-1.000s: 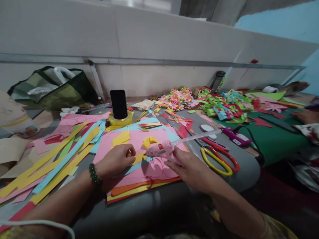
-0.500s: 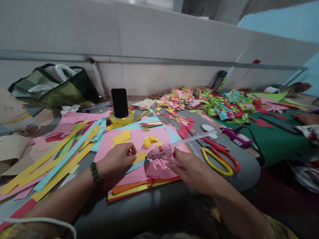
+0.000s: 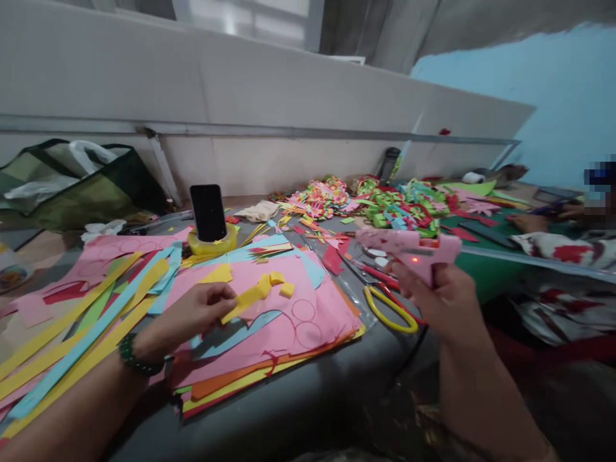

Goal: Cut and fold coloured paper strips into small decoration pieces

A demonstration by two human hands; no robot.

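My left hand (image 3: 209,305), with a green bead bracelet at the wrist, pinches the end of a yellow paper strip (image 3: 245,300) above the stacked coloured sheets (image 3: 332,301). Small folded yellow pieces (image 3: 287,289) lie by the strip's far end. My right hand (image 3: 440,295) is wrapped round a pink glue gun (image 3: 409,247), raised to the right of the stack. Its nozzle points left and a red light glows on its side. Scissors with yellow and red handles (image 3: 392,314) lie just below and left of it.
A phone (image 3: 208,212) stands in a yellow tape roll (image 3: 212,244). Long paper strips (image 3: 91,340) cover the left side. Colourful paper pieces (image 3: 320,197) are heaped at the back. A green bag (image 3: 81,183) sits back left. At the far right is another person's hand (image 3: 527,223).
My right hand has lifted the glue gun away from the yellow strip, up and to the right. The strip now slants upward from my left fingers. The view has turned to the right.
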